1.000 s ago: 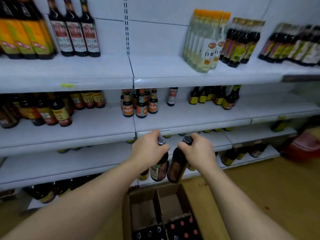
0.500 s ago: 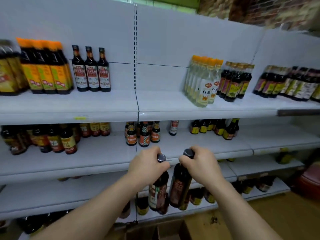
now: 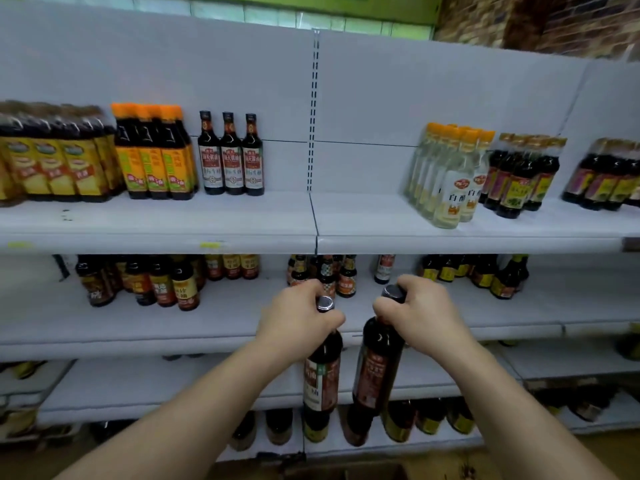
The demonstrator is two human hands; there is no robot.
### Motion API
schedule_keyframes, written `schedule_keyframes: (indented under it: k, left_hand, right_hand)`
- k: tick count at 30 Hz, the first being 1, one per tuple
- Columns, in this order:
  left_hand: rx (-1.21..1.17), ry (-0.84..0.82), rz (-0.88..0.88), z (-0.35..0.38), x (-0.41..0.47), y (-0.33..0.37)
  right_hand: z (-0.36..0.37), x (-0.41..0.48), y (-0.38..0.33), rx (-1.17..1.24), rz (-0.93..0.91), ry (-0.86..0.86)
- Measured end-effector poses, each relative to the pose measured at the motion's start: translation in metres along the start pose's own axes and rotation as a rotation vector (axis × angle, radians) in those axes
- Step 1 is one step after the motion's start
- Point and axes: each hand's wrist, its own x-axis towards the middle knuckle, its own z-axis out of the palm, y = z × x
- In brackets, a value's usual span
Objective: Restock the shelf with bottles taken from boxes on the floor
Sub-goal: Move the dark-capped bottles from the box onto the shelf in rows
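The left hand grips the left bottle by its neck, fingers curled round it under the silver cap. The right hand holds the right bottle the same way. Both dark bottles hang nearly upright, close together, in front of the middle shelf board, their bodies below its front edge.

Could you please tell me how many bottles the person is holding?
2. A tall dark bottle with a silver cap is gripped by the left hand; a tall dark bottle with a black cap by the right hand.
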Motion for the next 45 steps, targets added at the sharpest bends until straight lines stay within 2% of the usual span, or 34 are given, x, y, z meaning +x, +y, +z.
schedule_keyframes:
  k: [12,24,30,45]
  left_hand:
    - [-0.102,0.105,0.039,-0.091,0.009,-0.05]
    - [-0.071,0.035,0.127,-0.189,0.032,-0.124]
    - [-0.103,0.002,0.129,-0.225,0.039,-0.15]
    - [-0.181,0.121,0.128,-0.28,0.075,-0.171]
  right_hand:
    - [0.034,0.006,-0.086,-0.012,-0.061,0.098]
    - [0.08,-0.006,-0.187,-0.081,0.017,0.162]
    - [0.098,-0.005,-0.224,-0.076,0.038,0.136]
    - [0.095,0.055,-0.293,0.055,-0.119,0.008]
